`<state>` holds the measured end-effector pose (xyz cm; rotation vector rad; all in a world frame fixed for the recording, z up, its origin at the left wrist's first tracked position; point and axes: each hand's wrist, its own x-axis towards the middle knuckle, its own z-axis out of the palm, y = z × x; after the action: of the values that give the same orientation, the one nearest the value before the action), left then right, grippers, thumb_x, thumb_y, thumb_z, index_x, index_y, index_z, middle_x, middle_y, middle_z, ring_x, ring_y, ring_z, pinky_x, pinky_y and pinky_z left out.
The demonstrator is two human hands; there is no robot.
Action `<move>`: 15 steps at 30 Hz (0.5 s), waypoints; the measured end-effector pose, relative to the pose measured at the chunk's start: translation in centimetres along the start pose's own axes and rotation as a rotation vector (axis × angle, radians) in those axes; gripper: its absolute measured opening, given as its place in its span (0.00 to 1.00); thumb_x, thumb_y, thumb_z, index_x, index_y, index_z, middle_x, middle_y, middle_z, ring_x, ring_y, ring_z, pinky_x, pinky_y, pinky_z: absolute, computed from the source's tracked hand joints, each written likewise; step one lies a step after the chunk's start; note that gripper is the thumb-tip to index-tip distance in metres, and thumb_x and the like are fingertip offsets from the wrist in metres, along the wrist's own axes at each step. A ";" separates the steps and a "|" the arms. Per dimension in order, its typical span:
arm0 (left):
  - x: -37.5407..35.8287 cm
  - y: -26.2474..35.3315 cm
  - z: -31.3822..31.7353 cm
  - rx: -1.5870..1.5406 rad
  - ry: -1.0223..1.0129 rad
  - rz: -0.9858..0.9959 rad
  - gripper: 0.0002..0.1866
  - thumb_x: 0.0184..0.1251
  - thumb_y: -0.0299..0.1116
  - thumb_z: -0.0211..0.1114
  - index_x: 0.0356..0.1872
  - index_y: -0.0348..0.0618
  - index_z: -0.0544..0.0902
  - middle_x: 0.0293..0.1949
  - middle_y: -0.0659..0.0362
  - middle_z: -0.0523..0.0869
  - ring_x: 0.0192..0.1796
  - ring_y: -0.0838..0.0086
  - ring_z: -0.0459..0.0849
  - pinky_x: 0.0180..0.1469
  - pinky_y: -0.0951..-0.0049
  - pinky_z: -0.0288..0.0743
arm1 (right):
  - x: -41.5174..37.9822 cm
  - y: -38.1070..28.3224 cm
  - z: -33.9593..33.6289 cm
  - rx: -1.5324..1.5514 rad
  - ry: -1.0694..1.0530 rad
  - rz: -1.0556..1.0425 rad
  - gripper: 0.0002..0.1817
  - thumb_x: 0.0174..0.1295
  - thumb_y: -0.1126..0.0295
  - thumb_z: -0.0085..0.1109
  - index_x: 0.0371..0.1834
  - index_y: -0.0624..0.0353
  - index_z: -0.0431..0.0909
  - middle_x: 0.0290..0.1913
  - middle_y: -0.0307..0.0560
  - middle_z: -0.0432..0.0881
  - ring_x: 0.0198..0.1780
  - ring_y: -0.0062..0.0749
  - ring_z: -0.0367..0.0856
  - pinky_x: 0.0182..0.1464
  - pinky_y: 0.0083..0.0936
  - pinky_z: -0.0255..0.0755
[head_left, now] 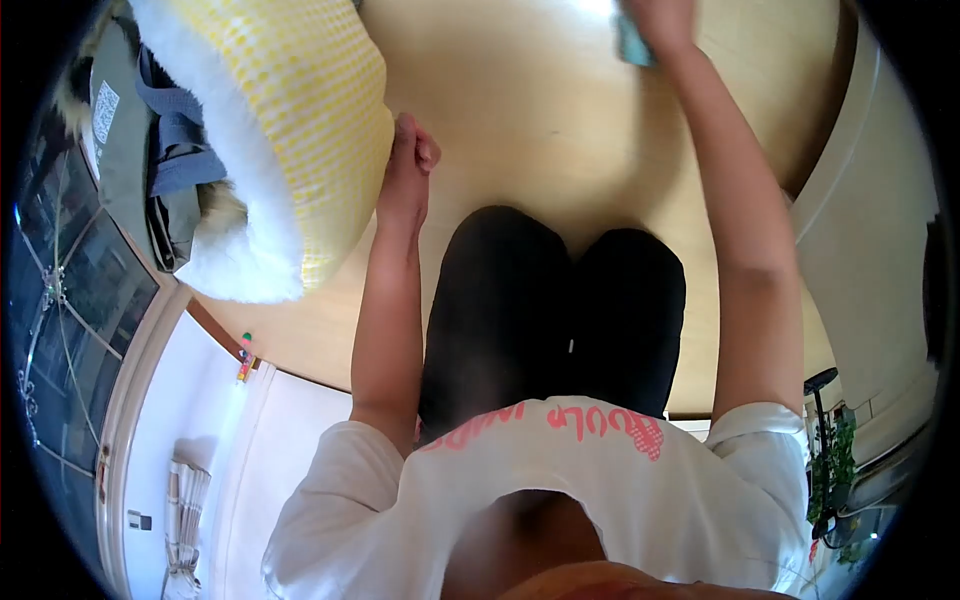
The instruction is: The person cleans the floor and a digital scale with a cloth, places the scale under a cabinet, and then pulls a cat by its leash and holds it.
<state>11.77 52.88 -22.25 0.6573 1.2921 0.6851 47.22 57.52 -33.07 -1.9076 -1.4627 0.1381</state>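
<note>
My right hand (pixel 663 22) is at the top edge of the view, partly cut off. A small teal cloth (pixel 632 42) sticks out from under its fingers and is pressed to the pale wooden surface (pixel 540 130); both are a little blurred. Curled into a fist, my left hand (pixel 411 155) rests beside the yellow-and-white checked cushion (pixel 315 110), at its right side. I see nothing between the left fingers. The cushion is thick and has a white fluffy lining.
Grey fabric with dark straps (pixel 178 140) lies against the cushion's left side. My knees (pixel 500 270) in black trousers are on the wooden surface. A curved pale panel (pixel 870 200) borders it at right. Dark glass panes (pixel 90 280) and a tied curtain (pixel 187 510) are at left.
</note>
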 end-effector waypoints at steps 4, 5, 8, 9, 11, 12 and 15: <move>0.7 -0.8 -1.6 -0.051 0.039 0.100 0.18 0.82 0.38 0.52 0.26 0.48 0.67 0.21 0.65 0.63 0.25 0.79 0.59 0.31 0.76 0.56 | 0.2 -11.6 3.6 0.421 -0.859 0.171 0.19 0.70 0.68 0.48 0.62 0.52 0.77 0.62 0.54 0.77 0.62 0.51 0.74 0.63 0.40 0.71; 1.1 -1.3 -2.2 -0.073 0.066 0.124 0.18 0.82 0.38 0.52 0.25 0.48 0.66 0.21 0.65 0.62 0.25 0.79 0.58 0.32 0.75 0.56 | -2.0 -11.9 5.8 0.330 -1.007 -0.036 0.20 0.71 0.63 0.48 0.64 0.42 0.77 0.68 0.49 0.74 0.68 0.48 0.71 0.65 0.41 0.71; 1.1 -2.1 -3.0 -0.024 0.214 0.121 0.17 0.82 0.37 0.51 0.26 0.48 0.66 0.21 0.66 0.61 0.25 0.79 0.58 0.32 0.75 0.57 | -8.4 -12.5 4.3 0.261 -0.743 -0.625 0.20 0.74 0.59 0.45 0.66 0.40 0.75 0.68 0.50 0.73 0.70 0.45 0.69 0.63 0.40 0.74; 0.8 -2.4 -3.2 0.020 0.251 0.120 0.17 0.82 0.36 0.51 0.27 0.48 0.65 0.21 0.66 0.60 0.26 0.79 0.58 0.32 0.74 0.57 | -7.6 -13.8 2.7 0.326 -0.899 -0.444 0.21 0.71 0.60 0.47 0.67 0.43 0.74 0.69 0.48 0.72 0.70 0.46 0.69 0.64 0.38 0.74; 0.8 -3.4 -4.0 0.191 0.253 0.147 0.16 0.81 0.36 0.52 0.27 0.48 0.66 0.22 0.66 0.60 0.26 0.79 0.58 0.33 0.74 0.58 | -3.1 -16.0 -0.5 0.351 -1.230 -0.163 0.23 0.68 0.63 0.50 0.67 0.45 0.74 0.69 0.47 0.73 0.70 0.46 0.69 0.65 0.36 0.73; 0.8 -3.8 -4.4 0.277 0.241 0.163 0.15 0.81 0.36 0.52 0.28 0.48 0.66 0.22 0.67 0.61 0.26 0.79 0.59 0.33 0.75 0.59 | -2.5 -16.0 -1.0 0.394 -1.242 -0.059 0.24 0.66 0.65 0.51 0.67 0.46 0.74 0.69 0.47 0.73 0.70 0.46 0.70 0.65 0.35 0.73; 0.4 -4.0 -5.0 0.418 0.188 0.170 0.12 0.79 0.36 0.56 0.31 0.45 0.71 0.23 0.67 0.64 0.27 0.80 0.63 0.35 0.76 0.63 | -2.0 -11.0 -1.6 0.458 -0.863 -0.162 0.28 0.59 0.76 0.51 0.66 0.49 0.75 0.68 0.47 0.74 0.68 0.47 0.72 0.65 0.33 0.72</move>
<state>7.21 50.89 -26.34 1.0718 1.5855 0.6289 38.46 56.15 -26.03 -1.3784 -1.8899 1.2263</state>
